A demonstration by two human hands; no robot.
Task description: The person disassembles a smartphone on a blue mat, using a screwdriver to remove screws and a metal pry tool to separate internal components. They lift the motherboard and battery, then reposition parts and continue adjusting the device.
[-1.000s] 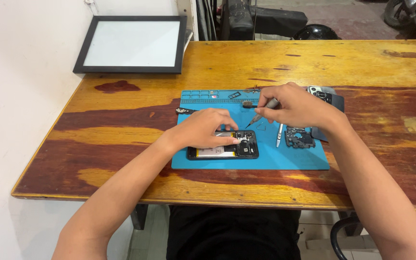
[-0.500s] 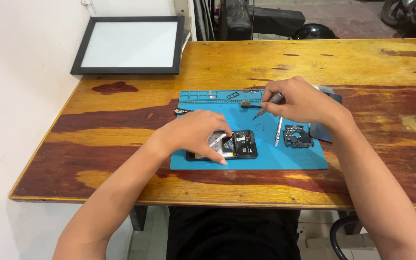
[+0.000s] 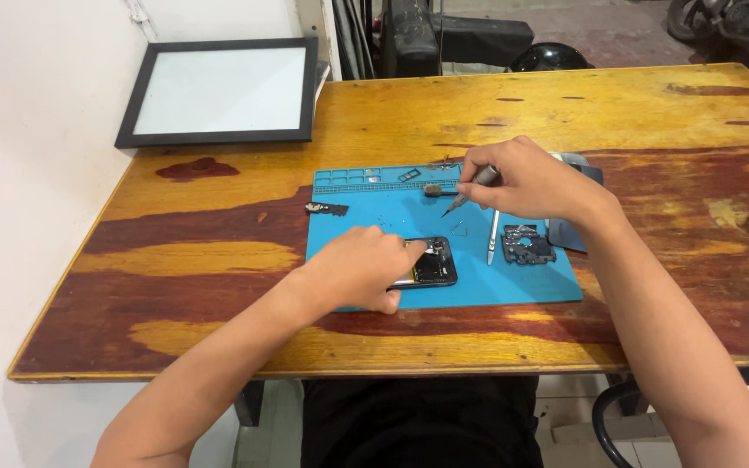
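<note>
Left hand (image 3: 359, 267) pins the opened phone (image 3: 429, 263) on the blue mat (image 3: 522, 282); right hand (image 3: 526, 180) pinches a screwdriver (image 3: 470, 187) just above

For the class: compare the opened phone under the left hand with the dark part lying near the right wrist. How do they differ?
The opened phone is a rounded rectangle with a smooth rim; the dark part has a ragged, irregular outline. The left hand covers the phone's left portion, whereas the dark part lies untouched, below the right hand, which holds a screwdriver. Both lie flat on the blue mat.

Glossy varnished wood table (image 3: 478, 104), matt blue rubbery mat (image 3: 374, 204) — smooth, metal tweezers (image 3: 492, 238), black-framed glossy panel (image 3: 218, 91)
</note>
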